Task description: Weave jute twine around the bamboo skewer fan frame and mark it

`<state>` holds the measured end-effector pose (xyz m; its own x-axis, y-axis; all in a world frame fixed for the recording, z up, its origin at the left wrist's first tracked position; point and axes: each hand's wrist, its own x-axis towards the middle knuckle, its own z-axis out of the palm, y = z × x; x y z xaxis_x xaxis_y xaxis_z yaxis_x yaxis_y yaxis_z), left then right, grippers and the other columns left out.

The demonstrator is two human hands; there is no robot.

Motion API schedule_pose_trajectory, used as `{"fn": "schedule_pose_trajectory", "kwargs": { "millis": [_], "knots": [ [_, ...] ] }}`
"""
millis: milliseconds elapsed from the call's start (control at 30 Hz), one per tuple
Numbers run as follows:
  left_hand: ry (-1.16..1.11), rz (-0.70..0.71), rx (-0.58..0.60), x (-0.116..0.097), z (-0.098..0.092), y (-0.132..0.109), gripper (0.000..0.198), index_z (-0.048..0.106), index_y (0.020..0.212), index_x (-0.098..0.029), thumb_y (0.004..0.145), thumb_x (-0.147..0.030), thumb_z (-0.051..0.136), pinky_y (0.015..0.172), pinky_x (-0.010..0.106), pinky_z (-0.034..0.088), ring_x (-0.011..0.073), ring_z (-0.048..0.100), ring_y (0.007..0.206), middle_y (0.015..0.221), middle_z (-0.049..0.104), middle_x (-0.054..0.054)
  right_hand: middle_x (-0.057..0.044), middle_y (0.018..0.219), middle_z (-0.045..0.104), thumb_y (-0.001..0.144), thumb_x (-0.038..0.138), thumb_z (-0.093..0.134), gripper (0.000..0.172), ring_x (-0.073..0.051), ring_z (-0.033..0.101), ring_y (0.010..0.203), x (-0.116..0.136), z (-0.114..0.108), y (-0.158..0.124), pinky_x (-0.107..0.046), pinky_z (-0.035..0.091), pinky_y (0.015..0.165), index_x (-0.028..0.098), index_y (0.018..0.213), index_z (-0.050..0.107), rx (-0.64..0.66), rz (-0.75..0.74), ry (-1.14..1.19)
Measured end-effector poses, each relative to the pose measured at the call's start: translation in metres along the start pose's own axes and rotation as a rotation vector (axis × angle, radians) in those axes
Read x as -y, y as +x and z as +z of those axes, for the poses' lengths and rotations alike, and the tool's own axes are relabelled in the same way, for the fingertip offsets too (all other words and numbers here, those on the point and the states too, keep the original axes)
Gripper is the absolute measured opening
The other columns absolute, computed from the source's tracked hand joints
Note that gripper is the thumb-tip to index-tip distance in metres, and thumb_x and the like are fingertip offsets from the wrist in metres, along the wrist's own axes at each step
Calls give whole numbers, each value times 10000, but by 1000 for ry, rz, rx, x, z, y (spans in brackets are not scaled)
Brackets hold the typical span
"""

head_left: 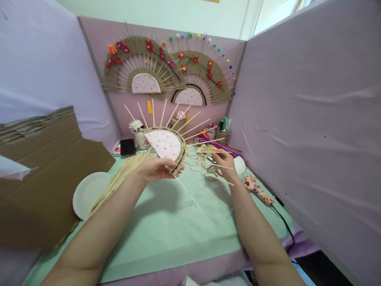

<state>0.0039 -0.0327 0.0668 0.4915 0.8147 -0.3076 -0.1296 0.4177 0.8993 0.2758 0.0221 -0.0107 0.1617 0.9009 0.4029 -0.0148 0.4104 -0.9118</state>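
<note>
My left hand (159, 169) grips the lower end of a half-round cardboard fan (180, 153). Its face is covered with white fabric (165, 145) dotted in pink, and a dark line runs along its curved rim. Thin wooden sticks (163, 112) radiate from that rim, several pointing toward the right. Among those right-hand sticks is my right hand (224, 163), its fingers pinched on one stick (205, 151). A metal tool (211, 159), partly hidden, shows just beneath these fingers; I cannot tell whether the hand touches it.
Two decorated cardboard fans (119, 81) hang on the back panel. At left are a bundle of sticks (122, 174), a paper plate (89, 192) and a large cardboard sheet (38, 178). A flowered glue gun (258, 190) with a cord lies right, near a pen holder (222, 137) and tangled twine (205, 150).
</note>
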Motion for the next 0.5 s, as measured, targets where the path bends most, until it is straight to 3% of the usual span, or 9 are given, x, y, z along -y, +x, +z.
{"fn": "schedule_pose_trajectory", "kwargs": {
  "millis": [267,500],
  "knots": [
    [-39,-79,332,39,36,10,288,652,993,-110,741,-245,685,667,294,554,200,684,774,917,711,147,28,613,556,655,449,698,292,-106,458,523,-15,6,1,-240,375,508,186,743,606,-69,38,41],
    [-18,-40,386,44,40,13,328,631,1088,-132,774,-227,650,679,300,543,212,675,844,1104,660,179,35,574,534,651,461,692,302,-98,420,493,-12,5,0,-238,365,486,186,733,597,-120,49,36]
  ]
}}
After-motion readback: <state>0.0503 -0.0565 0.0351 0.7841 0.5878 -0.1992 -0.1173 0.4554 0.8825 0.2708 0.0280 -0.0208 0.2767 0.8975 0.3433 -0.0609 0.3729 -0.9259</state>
